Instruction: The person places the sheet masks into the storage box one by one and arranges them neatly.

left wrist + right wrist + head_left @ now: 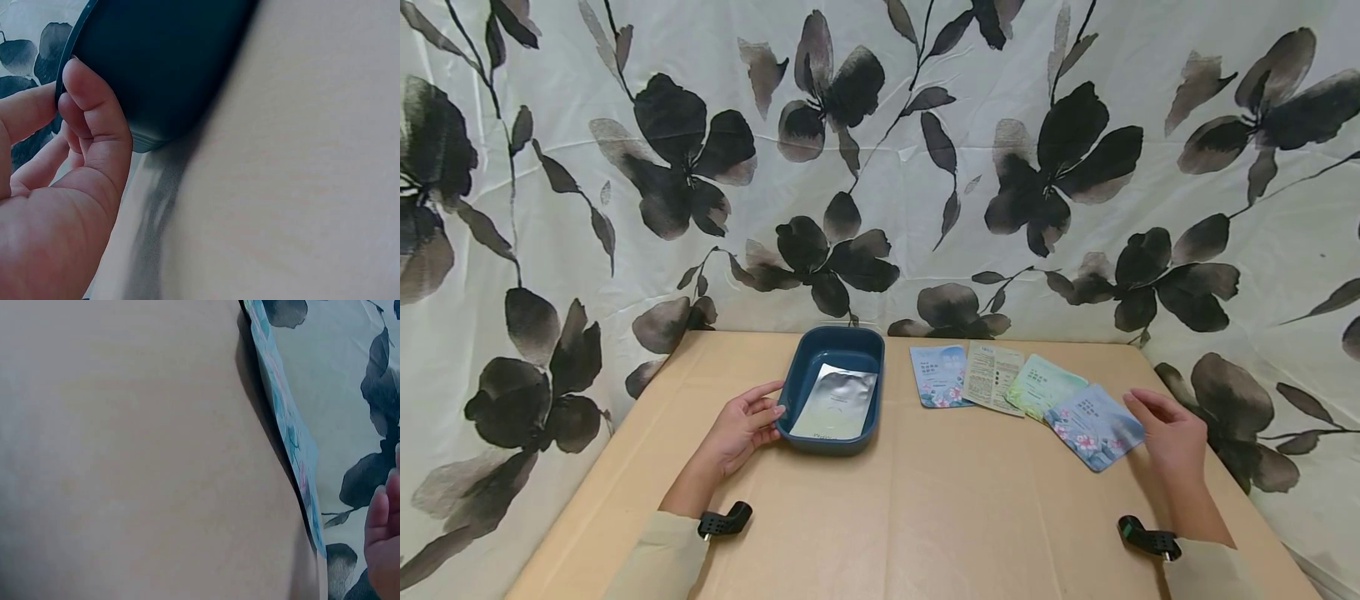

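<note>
A dark blue plastic bin (pixel 832 447) stands at the table's far edge, with a silver and pale-green sachet (pixel 837 404) lying inside. My left hand (pixel 741 429) pinches the bin's left rim; the left wrist view shows the thumb and fingers at the rim of the bin (pixel 162 62). My right hand (pixel 1172 433) is beside the right corner of a blue flowered sachet (pixel 1093 429), its fingers bent loosely. In the right wrist view a small gap separates the visible fingers (pixel 381 525) from this sachet (pixel 290 434), which is seen nearly edge-on.
Left of the nearest blue sachet, a green sachet (pixel 1041 383), a cream sachet with printed text (pixel 992 375) and another blue flowered sachet (pixel 940 379) overlap in a row. A tan cover lies over the table (pixel 925 517). Behind hangs a floral curtain (pixel 925 208).
</note>
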